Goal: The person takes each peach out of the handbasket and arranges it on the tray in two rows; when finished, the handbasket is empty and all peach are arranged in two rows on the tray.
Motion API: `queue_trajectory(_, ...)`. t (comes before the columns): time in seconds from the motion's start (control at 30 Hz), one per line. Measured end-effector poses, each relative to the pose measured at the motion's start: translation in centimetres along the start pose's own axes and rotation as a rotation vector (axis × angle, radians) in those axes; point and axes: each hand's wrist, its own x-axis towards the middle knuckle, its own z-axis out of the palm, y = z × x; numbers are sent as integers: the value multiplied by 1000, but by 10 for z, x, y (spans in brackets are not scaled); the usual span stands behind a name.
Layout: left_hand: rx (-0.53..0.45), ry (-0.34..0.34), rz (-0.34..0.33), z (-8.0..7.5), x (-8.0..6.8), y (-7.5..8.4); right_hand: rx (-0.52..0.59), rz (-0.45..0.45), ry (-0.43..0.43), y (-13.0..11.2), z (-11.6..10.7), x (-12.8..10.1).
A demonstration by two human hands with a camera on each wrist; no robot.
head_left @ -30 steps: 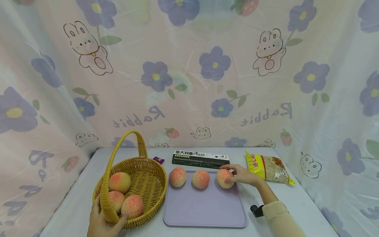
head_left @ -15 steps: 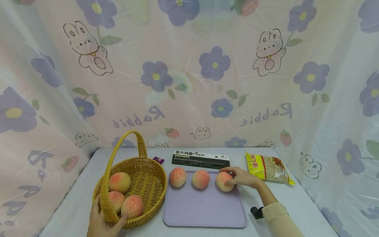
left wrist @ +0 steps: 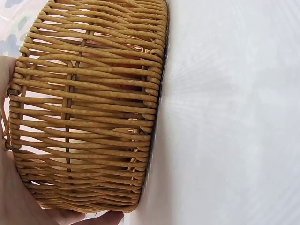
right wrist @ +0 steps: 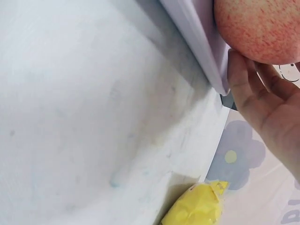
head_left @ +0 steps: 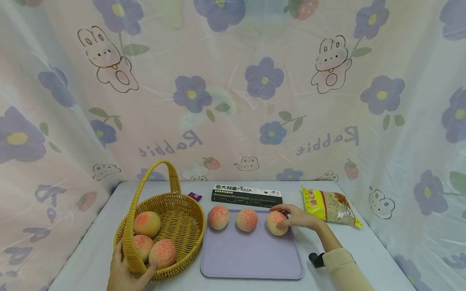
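Note:
A woven yellow basket [head_left: 189, 228] with a tall handle stands at the left and holds three peaches [head_left: 147, 223]. My left hand [head_left: 125, 273] grips its near rim, thumb over the edge; the left wrist view shows the basket wall [left wrist: 89, 108] against the palm [left wrist: 14, 197]. A lilac tray [head_left: 251, 254] carries three peaches in a row along its far edge. My right hand [head_left: 296, 217] curls round the rightmost peach [head_left: 275, 223], which rests on the tray. The right wrist view shows that peach [right wrist: 262, 28] above the tray edge [right wrist: 197, 37], with fingers [right wrist: 272, 108] beside it.
A black pasta box [head_left: 246, 194] lies just behind the tray. A yellow snack bag [head_left: 330, 206] lies at the right, close to my right hand. A small purple wrapper [head_left: 194, 196] sits behind the basket. Flowered curtains close in the table on three sides.
The right hand and its peach have shifted very slightly toward me on the tray. The left hand and basket have not moved.

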Motion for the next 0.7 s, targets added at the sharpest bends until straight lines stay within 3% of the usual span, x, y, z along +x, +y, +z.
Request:
queue_trajectory(0.23,5,-37,-58,-2,0,2,-29,-10,-2,-1,-2,3)
queue_trajectory(0.7,-7,-12,-11,0,0,1,-54,-56,-19,-27,-11,24)
